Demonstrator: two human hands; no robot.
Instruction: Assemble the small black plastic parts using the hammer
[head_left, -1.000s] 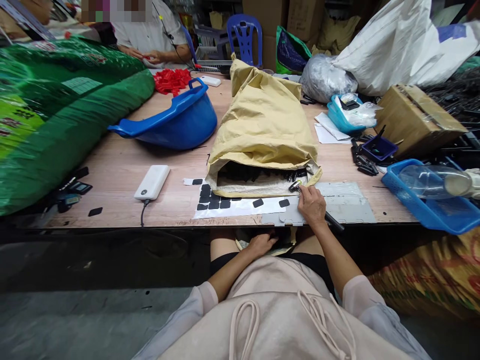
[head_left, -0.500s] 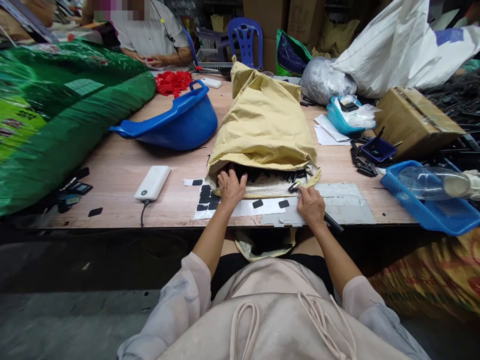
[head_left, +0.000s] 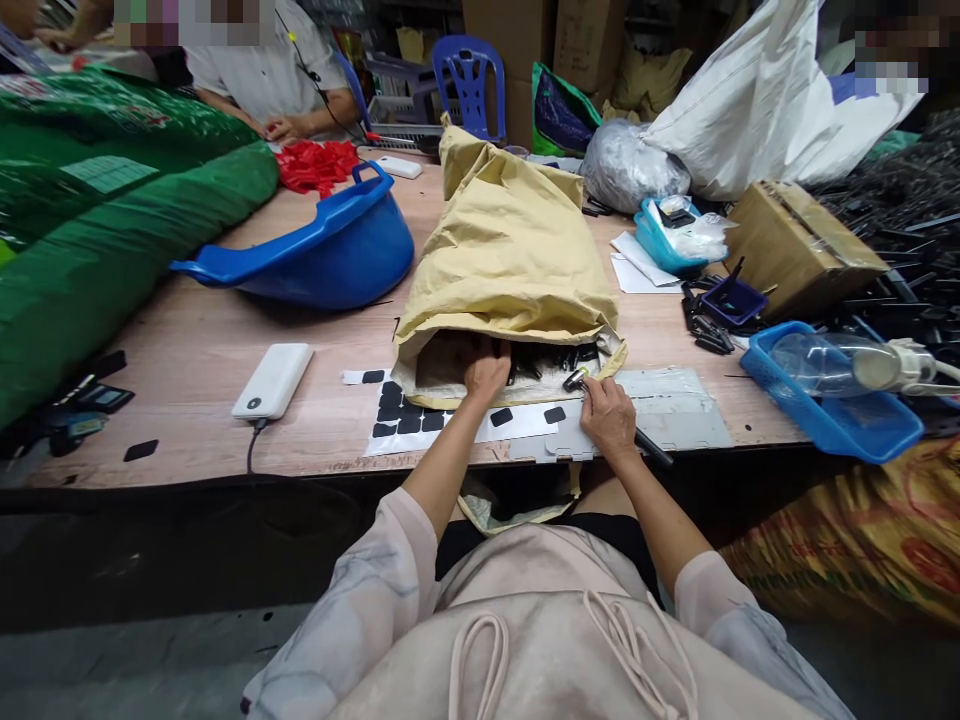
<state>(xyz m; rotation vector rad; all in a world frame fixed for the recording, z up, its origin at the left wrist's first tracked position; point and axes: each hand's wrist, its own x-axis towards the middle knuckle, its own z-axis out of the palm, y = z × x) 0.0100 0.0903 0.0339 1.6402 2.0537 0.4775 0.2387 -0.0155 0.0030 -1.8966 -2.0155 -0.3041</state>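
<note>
My left hand reaches into the mouth of a yellow woven sack lying on the table. Its fingers are partly hidden among small black pieces, so whether they grip anything is unclear. My right hand is closed around what looks like a small hammer, with a black handle and a shiny metal head, at the sack's right front corner. Below the opening lies a white sheet with black rounded stickers, and a grey plate sits under my right hand.
Left of the sack are a blue basin, a white power bank with a cable and a green bag. On the right stand a cardboard box and a blue basket. Across the table sits a person.
My left hand has moved right and deeper into the sack's mouth. My right hand stays at the corner with the hammer. The whole view has shifted a little.
</note>
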